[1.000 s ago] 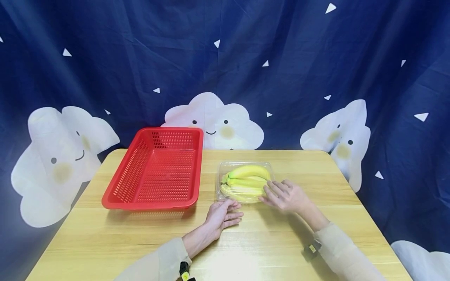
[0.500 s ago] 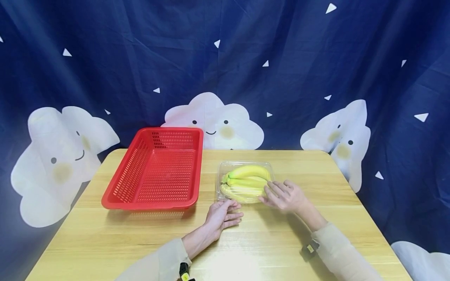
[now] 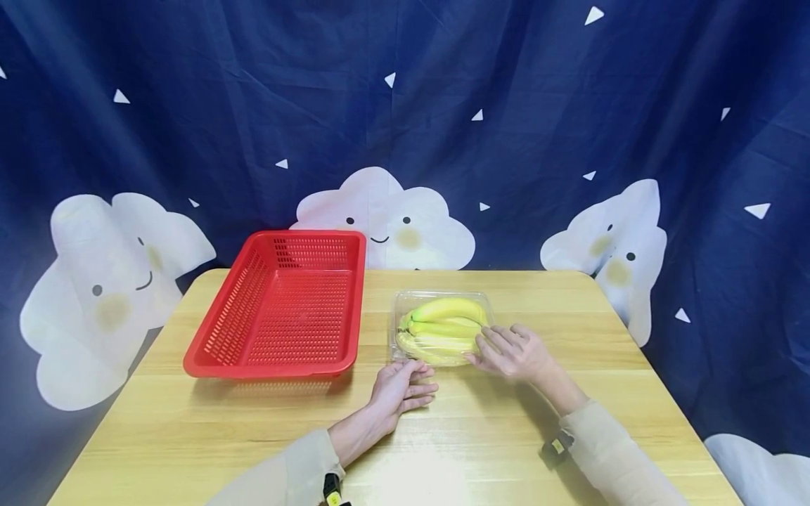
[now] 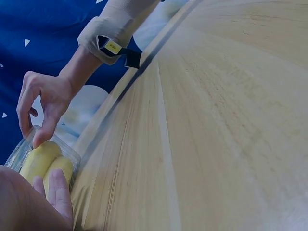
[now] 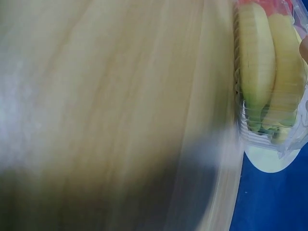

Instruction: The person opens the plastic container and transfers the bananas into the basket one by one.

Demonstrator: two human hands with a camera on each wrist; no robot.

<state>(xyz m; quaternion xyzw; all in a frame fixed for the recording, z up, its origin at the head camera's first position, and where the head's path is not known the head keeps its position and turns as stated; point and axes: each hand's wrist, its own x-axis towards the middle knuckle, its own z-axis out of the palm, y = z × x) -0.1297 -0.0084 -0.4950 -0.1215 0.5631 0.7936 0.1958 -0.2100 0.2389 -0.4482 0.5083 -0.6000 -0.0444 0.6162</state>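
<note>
Bimanual contact w/ clear plastic box (image 3: 401, 303) on wooden table (image 3: 550, 302), slightly R of centre, directly ahead of both hands; bananas (image 3: 448, 325) inside, visible thru plastic. R hand (image 3: 509, 353): pinching box edge at near-R corner, thumb vs. fingers, best seen in L wrist view. L hand (image 3: 394, 393): fingers extended & spread, by near-L corner; thumb contact w/ rim poss., but no firm hold discernible. Box closure fully seated or part-raised: cannot tell. Likely hazards (judged): (a) swivel or skid of box over smooth tabletop, due to one-sided pull at R corner w/ only light bracing on L; (b) sudden pop of edge & jolt of bananas, due to excess force on thin, springy plastic; (c) slip of R fingertips off slick rim, due to small pinch area; (d) creasing of corner, due to twisting. Surroundings: red basket (image 3: 272, 370), perforated, on L side of table, w/ strip of tabletop btwn it & box; raised wall on box side, hence obstacle to low leftward travel. Beige L sleeve (image 3: 291, 467) & R sleeve (image 3: 610, 450) flanking near approach; strapped wrist unit (image 3: 557, 446) beneath R cuff, poss. snag. Behind table: navy curtain (image 3: 538, 70), cloud-&-triangle print, close to far edge, limiting room there.
</note>
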